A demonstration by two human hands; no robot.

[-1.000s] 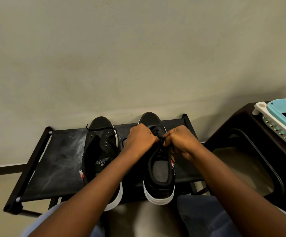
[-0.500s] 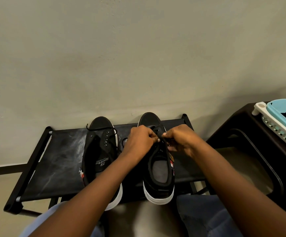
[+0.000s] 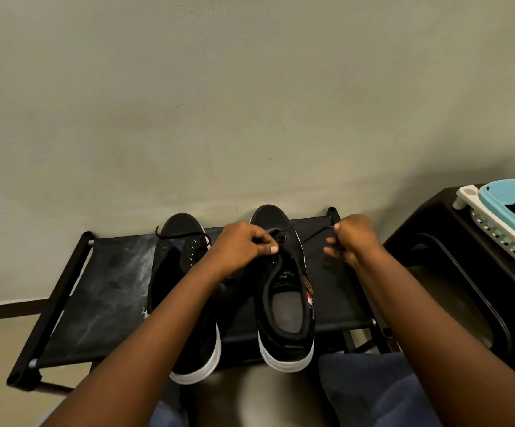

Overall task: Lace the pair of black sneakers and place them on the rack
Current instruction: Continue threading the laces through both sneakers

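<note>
Black right sneaker sat on rack, toe to wall, beside left sneaker with loose lace across its toe. Right hand had swung out rightward from shoe since half second earlier, fingers pinching lace now drawn taut from eyelets. Left hand stayed at tongue, fingers curled, gripping upper near eyelets. Teal basket rested on dark stand at right.

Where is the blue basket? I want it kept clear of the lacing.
In the head view, the blue basket sits at the far right edge on the dark stand, right of the shoe rack.
</note>
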